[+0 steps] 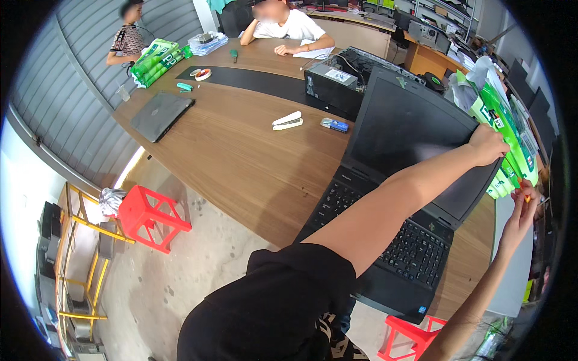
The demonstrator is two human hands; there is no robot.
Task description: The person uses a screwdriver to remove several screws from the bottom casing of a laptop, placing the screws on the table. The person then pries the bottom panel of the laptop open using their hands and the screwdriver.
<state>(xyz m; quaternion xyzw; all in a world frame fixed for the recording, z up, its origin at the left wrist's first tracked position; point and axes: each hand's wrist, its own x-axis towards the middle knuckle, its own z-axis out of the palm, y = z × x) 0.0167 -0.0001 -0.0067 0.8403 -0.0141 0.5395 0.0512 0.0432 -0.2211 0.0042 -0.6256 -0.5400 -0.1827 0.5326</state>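
A black laptop [415,256] stands opened on the wooden table, its dark screen [415,132] tilted back and its keyboard facing me. My left arm crosses over the keyboard. My left hand [489,145] is closed round the right edge of the screen near its upper corner. Just beyond that edge, to the right, my right hand [525,204] is raised with its fingers pinched on a small orange object [527,197]; its exact kind is too small to tell.
A black desktop computer case [334,87] stands behind the screen. On the table [241,156] lie a stapler [287,121], a small blue box [334,125] and a closed laptop [162,114]. Green-white packages [509,132] flank the right side. Two people are across the table; red stools [150,216] stand below.
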